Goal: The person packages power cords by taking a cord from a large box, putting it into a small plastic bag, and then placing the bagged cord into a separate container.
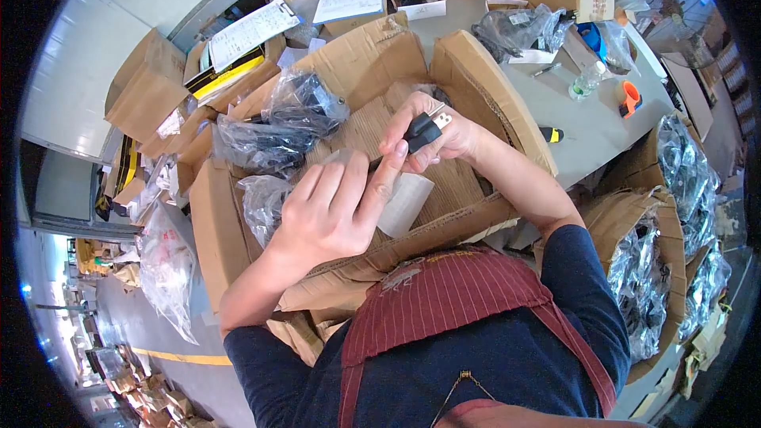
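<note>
Hands, head view: left hand (329, 202) and right hand (454, 140) are meeting over the carton, almost touching.
Right grip: thumb and fingers are clamping a black plug (422, 133), its smooth moulded body showing, bare metal prongs jutting up and to the right.
Left grip: fingers are curling, the index stretching to the plug's lower end; whether they are closing on its cord I cannot tell, the palm side being hidden.
Carton: brown corrugated cardboard box (214, 230) is standing open beneath, flaps splaying, edges creasing and fraying; the plug is sitting above its inside.
Paper: a flat white sheet (406, 206) is showing just below the hands.
Bags: crinkled clear plastic bags (265, 147) are bunching along the carton's left side, glossy, dark contents showing through.
Table: a smooth grey top (590, 150) is extending rightward, bearing a rounded orange tool (629, 99) and a clear plastic bottle (587, 80).
Apron: maroon pinstriped cloth (452, 293) is covering the person's chest.
</note>
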The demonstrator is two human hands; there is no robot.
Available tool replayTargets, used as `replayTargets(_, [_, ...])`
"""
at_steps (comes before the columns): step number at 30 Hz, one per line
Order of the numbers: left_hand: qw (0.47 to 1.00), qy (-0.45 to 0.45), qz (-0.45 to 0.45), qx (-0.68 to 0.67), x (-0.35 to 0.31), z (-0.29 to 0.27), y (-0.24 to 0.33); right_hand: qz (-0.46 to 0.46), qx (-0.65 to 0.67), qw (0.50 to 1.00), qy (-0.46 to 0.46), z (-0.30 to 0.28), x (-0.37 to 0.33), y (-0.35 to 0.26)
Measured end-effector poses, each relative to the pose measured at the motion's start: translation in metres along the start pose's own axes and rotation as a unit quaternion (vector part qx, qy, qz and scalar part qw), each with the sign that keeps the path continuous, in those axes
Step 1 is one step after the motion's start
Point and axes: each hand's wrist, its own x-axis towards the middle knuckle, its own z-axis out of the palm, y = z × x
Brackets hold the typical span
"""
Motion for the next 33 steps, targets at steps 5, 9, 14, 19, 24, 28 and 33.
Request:
replayTargets(5, [1.000,-0.027,0.001,-0.003,0.004,-0.007,0.004,0.000,-0.042,0.999,-0.026,0.001,-0.004,-0.004])
replayTargets(9, [1.000,-0.026,0.016,-0.005,0.007,-0.007,0.005,-0.003,-0.046,0.998,-0.032,0.003,-0.006,-0.007])
replayTargets(14, [0.999,0.016,0.017,-0.025,0.007,0.000,0.001,0.000,-0.054,0.998,-0.028,0.002,-0.006,-0.010])
replayTargets(19, [0.957,0.033,-0.141,-0.251,0.006,0.019,-0.008,-0.031,-0.051,0.998,0.027,0.014,0.001,-0.017])
replayTargets(24, [0.647,-0.018,-0.430,-0.629,-0.003,0.037,-0.013,-0.034,-0.088,0.990,0.103,0.009,0.005,-0.013])
replayTargets(28, [0.579,0.005,-0.446,-0.683,-0.003,0.042,-0.014,-0.018,-0.073,0.991,0.107,0.004,0.003,-0.011])
replayTargets(33, [0.519,0.011,-0.463,-0.719,-0.007,0.045,-0.022,-0.011,-0.041,0.993,0.108,0.000,0.002,-0.013])
